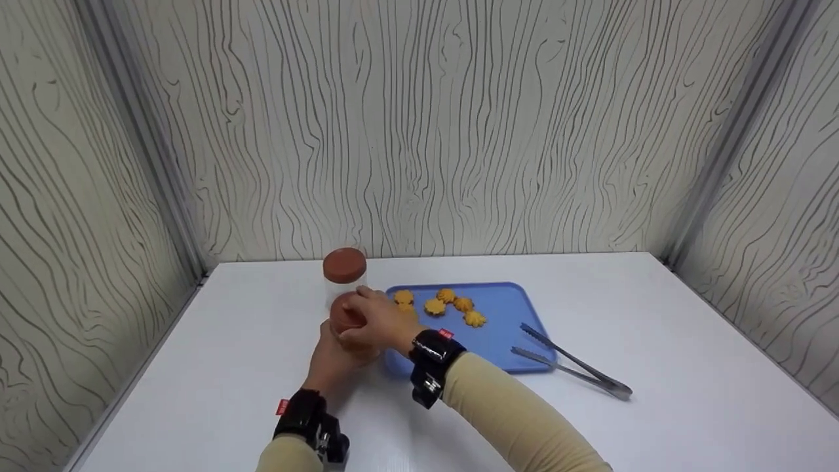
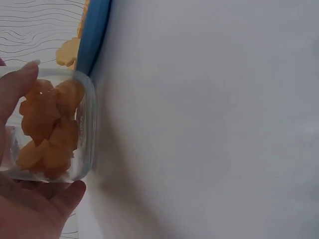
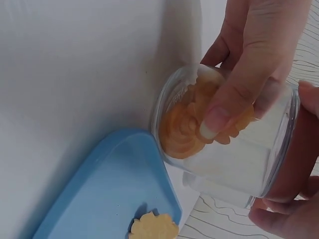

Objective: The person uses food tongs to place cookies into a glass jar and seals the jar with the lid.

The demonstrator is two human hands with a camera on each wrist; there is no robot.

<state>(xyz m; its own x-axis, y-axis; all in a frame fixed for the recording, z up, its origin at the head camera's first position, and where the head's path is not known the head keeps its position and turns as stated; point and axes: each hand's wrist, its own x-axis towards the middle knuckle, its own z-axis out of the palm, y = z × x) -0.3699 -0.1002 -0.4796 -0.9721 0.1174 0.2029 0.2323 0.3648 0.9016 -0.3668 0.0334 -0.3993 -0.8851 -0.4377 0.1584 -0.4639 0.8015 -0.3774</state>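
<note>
My left hand point(image 1: 335, 359) holds a clear glass jar point(image 2: 55, 129) of orange cookies just left of the blue tray point(image 1: 508, 334); its fingers point(image 2: 17, 87) wrap the glass. My right hand point(image 1: 370, 320) grips the jar's brown lid point(image 1: 344, 316) from above. In the right wrist view the jar point(image 3: 239, 159) lies tilted across the frame, with a thumb point(image 3: 234, 94) over the glass and the brown lid point(image 3: 303, 149) at the right edge. Whether the lid is tight cannot be told.
A second brown-lidded jar point(image 1: 344, 274) stands just behind the held one. Several flower-shaped cookies point(image 1: 446, 305) lie on the tray's far left part. Metal tongs point(image 1: 571, 364) rest across the tray's right corner onto the white table point(image 1: 688, 341). Panelled walls enclose three sides.
</note>
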